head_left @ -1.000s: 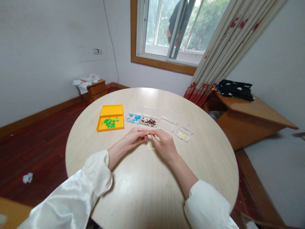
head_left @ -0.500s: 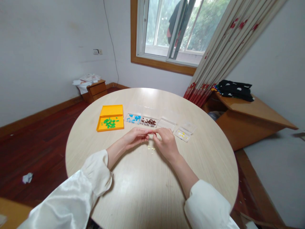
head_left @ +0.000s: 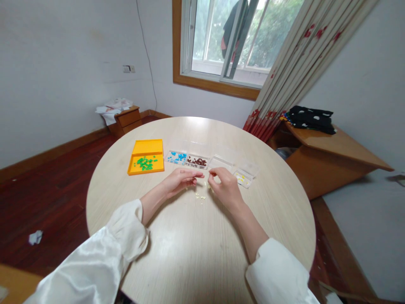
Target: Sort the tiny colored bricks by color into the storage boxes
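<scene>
My left hand (head_left: 182, 181) hovers over the middle of the table, its forefinger stretched to the right and the other fingers partly bent below. Just to the right, apart from it, is my right hand (head_left: 225, 185), thumb and forefinger drawn together in a pinch. Whatever the pinch holds, if anything, is too small to make out. Between and below the hands lie several tiny cream pieces (head_left: 200, 196). Behind them stand a clear box of dark brown pieces (head_left: 198, 162), a clear box of blue pieces (head_left: 177, 158) and a small clear box with yellow pieces (head_left: 243, 179).
An open orange box (head_left: 148, 147) with green pieces (head_left: 144, 163) sits at the left of the round table (head_left: 190, 253). Another clear box (head_left: 221, 162) stands behind my right hand. A wooden cabinet (head_left: 341, 156) leans beyond the table's right edge.
My right hand has moved right, away from my left hand's fingertips, leaving a gap between them. The left hand stays nearly where it was.
</scene>
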`<act>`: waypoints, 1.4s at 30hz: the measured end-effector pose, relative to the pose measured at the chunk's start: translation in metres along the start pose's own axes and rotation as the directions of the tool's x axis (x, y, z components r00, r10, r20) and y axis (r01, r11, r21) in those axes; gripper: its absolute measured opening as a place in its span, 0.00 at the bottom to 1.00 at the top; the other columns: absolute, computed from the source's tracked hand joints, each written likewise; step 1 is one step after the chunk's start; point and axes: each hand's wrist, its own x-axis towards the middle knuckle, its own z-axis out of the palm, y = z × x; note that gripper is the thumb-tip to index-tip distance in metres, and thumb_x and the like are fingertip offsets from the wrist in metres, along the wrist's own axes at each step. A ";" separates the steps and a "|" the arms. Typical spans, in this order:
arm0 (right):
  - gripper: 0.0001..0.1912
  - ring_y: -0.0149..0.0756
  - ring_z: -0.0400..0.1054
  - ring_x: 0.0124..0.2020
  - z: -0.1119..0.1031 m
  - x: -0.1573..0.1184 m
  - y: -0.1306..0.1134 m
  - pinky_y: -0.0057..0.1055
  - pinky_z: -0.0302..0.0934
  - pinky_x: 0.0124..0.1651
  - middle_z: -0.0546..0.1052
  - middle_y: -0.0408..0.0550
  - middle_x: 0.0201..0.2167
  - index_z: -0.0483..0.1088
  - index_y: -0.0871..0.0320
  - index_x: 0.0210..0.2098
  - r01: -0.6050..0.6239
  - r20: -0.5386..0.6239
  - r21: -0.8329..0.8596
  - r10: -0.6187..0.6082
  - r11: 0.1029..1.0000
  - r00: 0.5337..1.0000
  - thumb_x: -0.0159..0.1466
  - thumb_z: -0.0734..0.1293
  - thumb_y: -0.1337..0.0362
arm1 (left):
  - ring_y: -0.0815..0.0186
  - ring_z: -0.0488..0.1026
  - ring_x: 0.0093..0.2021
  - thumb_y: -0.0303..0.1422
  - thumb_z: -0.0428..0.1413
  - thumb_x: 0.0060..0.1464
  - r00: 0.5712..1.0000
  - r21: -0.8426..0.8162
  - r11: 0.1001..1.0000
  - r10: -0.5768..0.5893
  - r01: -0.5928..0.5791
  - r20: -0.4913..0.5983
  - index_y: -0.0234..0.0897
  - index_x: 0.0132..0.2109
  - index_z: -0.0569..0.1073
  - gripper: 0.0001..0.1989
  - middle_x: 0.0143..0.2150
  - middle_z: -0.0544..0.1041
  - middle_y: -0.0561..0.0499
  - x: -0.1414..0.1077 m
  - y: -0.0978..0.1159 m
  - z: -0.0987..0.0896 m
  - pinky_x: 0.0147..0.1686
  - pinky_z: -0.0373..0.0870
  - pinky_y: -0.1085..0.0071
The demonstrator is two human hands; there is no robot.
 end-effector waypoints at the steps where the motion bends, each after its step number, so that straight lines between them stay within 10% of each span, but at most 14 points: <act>1: 0.07 0.36 0.69 0.31 -0.006 0.002 0.006 0.31 0.61 0.36 0.76 0.49 0.29 0.69 0.59 0.31 -0.026 -0.049 -0.025 0.024 0.999 0.999 0.58 0.60 0.72 | 0.73 0.67 0.27 0.31 0.63 0.41 0.997 -0.009 0.999 0.045 -0.045 -0.065 0.28 0.33 0.77 0.10 0.34 0.77 0.44 0.001 0.002 0.000 0.31 0.65 0.73; 9: 0.07 0.34 0.64 0.24 -0.050 -0.002 0.079 0.32 0.61 0.33 0.74 0.49 0.26 0.70 0.60 0.29 -0.345 -0.267 -0.196 0.288 0.918 0.920 0.55 0.60 0.69 | 0.78 0.58 0.17 0.28 0.57 0.46 0.837 -0.079 0.951 0.220 -0.298 -0.500 0.33 0.20 0.64 0.11 0.16 0.64 0.57 0.010 0.012 -0.014 0.20 0.58 0.79; 35: 0.19 0.37 0.67 0.30 -0.053 -0.004 0.084 0.36 0.62 0.39 0.75 0.55 0.33 0.71 0.64 0.46 -0.442 -0.316 -0.142 0.383 0.886 0.868 0.59 0.57 0.66 | 0.77 0.54 0.15 0.27 0.55 0.47 0.827 -0.088 0.953 0.203 -0.290 -0.525 0.35 0.19 0.60 0.14 0.14 0.60 0.59 0.013 0.010 -0.019 0.18 0.55 0.80; 39: 0.12 0.35 0.68 0.29 -0.041 -0.003 0.063 0.33 0.62 0.36 0.77 0.52 0.30 0.75 0.61 0.33 -0.378 0.010 -0.045 0.379 0.925 0.925 0.58 0.60 0.66 | 0.76 0.54 0.15 0.29 0.55 0.48 0.804 0.055 0.965 0.246 -0.258 -0.542 0.35 0.18 0.60 0.15 0.14 0.59 0.59 0.014 0.008 -0.022 0.17 0.53 0.79; 42: 0.10 0.34 0.68 0.29 -0.032 -0.005 0.045 0.31 0.61 0.36 0.78 0.51 0.31 0.75 0.61 0.35 -0.373 0.439 0.002 0.334 0.928 0.834 0.56 0.64 0.68 | 0.75 0.54 0.15 0.30 0.55 0.48 0.773 0.352 0.916 0.363 -0.193 -0.521 0.35 0.17 0.61 0.15 0.14 0.59 0.58 0.015 0.006 -0.028 0.18 0.52 0.77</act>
